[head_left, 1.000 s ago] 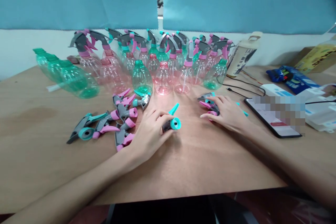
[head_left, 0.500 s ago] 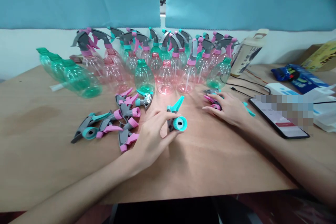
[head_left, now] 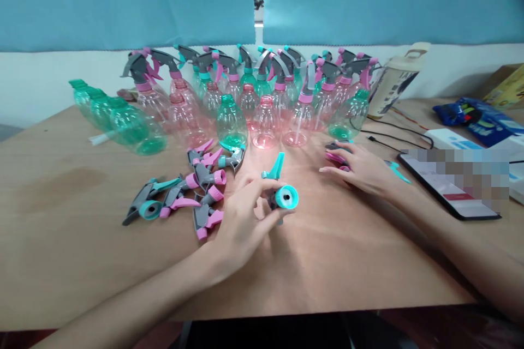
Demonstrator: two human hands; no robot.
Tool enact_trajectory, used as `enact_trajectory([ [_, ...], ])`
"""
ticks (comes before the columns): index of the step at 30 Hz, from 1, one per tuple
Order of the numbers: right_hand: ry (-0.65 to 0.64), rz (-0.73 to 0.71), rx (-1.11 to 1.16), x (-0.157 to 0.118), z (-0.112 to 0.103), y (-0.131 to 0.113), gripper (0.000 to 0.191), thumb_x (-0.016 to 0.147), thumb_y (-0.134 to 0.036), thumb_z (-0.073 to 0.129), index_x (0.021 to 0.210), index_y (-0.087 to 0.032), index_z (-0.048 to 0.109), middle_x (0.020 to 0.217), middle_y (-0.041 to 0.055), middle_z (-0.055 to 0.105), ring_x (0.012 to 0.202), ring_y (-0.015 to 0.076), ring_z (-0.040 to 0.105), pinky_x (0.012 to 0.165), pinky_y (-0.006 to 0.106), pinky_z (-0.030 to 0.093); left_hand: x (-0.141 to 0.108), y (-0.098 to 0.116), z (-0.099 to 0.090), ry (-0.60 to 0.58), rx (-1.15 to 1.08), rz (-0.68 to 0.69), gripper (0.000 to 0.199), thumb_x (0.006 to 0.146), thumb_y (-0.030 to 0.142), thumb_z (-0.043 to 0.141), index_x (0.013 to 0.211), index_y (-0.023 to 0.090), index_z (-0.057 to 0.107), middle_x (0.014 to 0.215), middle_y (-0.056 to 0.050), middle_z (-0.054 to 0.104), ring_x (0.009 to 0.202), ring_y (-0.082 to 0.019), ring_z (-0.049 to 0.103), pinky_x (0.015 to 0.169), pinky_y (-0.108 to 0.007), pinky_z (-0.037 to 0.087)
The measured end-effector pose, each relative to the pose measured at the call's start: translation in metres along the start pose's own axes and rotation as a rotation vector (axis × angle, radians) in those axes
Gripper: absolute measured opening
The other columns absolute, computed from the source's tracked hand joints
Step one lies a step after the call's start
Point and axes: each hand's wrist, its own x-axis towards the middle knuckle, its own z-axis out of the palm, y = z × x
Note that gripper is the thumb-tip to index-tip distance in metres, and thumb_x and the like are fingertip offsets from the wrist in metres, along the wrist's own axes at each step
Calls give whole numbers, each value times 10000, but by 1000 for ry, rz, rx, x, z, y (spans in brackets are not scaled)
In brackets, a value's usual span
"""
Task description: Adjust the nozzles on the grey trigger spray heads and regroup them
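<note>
My left hand (head_left: 241, 218) is closed on a grey and turquoise spray trigger head (head_left: 287, 197), its collar opening facing me and its lever pointing up. My right hand (head_left: 362, 170) lies low over the table at the right, fingers stretched out over a pink and grey spray head (head_left: 336, 158) that they partly hide. Part of another turquoise lever (head_left: 398, 170) shows beside that wrist. Left of my left hand, several loose spray heads (head_left: 208, 175) with pink or turquoise parts lie in a heap.
Behind stand several pink and green clear bottles (head_left: 266, 125), many with spray heads on. Green bottles (head_left: 126, 122) lean in a row at the left. On the right are a phone (head_left: 450, 185), a black cable (head_left: 393, 144), a tall tumbler (head_left: 391, 87) and a blue packet (head_left: 478, 122).
The whole view has shifted slightly, so things sit further right. My left hand still holds the spray head, now with its lever more upright. My right hand stays over the spray heads.
</note>
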Motion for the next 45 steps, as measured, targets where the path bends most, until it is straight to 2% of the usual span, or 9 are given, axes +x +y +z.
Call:
enact_trajectory([
  [3,42,-3,34,3,-13,-2,655,764,-720,463,1081,-183,661,1237,154,562,1136,369,530,909,518,445,-1,-1,0,-20,-17,-39,303,734,139,735,997,207,603,747,31,565,618,-118,467,583,-238,404],
  [6,170,-87,147,5,-41,-21,579,761,-657,543,1058,-172,650,1240,159,551,1139,337,532,921,479,435,-1,-2,0,-59,-21,-51,357,727,85,725,1041,208,609,792,28,547,645,-114,472,610,-237,402],
  [9,217,-265,345,1,-72,-61,331,813,-483,601,965,-194,651,1011,71,664,899,209,631,768,329,483,-1,-4,0,-102,-29,-46,332,747,89,709,1041,218,623,804,23,553,719,-133,497,662,-250,405],
  [12,154,-362,508,-8,-84,-101,122,861,-301,583,850,-205,658,696,-20,646,604,105,578,556,221,424,0,-7,-1,-119,-27,-77,291,782,134,688,1050,229,626,791,22,551,716,-137,496,681,-260,408],
  [15,213,-474,530,-15,-71,-119,66,846,-187,584,837,-194,649,636,-39,603,554,83,527,542,209,385,0,-10,-2,-120,-23,-102,292,801,183,680,1081,236,614,814,11,577,750,-151,513,701,-274,417],
  [18,286,-533,494,-18,-50,-121,73,846,-163,570,852,-168,642,608,-32,577,551,93,513,558,227,377,0,-12,-3,-105,-6,-98,293,804,190,678,1085,231,608,875,-2,603,792,-160,526,719,-283,424],
  [29,484,-502,462,-32,-12,-129,274,836,-282,641,1030,-90,620,516,-52,505,449,87,443,494,230,366,-1,-17,-4,-8,114,116,298,809,118,647,1095,165,578,929,-35,634,862,-180,536,765,-316,454],
  [37,263,-424,677,-43,13,-140,556,874,-348,578,1302,-73,356,495,-107,424,386,81,404,428,210,334,-2,-19,-1,-7,111,75,256,838,111,605,1079,184,564,920,-31,617,840,-175,541,750,-316,467],
  [45,77,-434,862,-40,13,-140,560,848,-336,609,1262,-124,296,522,-115,457,397,75,439,433,188,337,-6,-18,1,-151,16,-27,342,829,31,562,1126,199,549,934,-14,611,790,-139,578,711,-259,495],
])
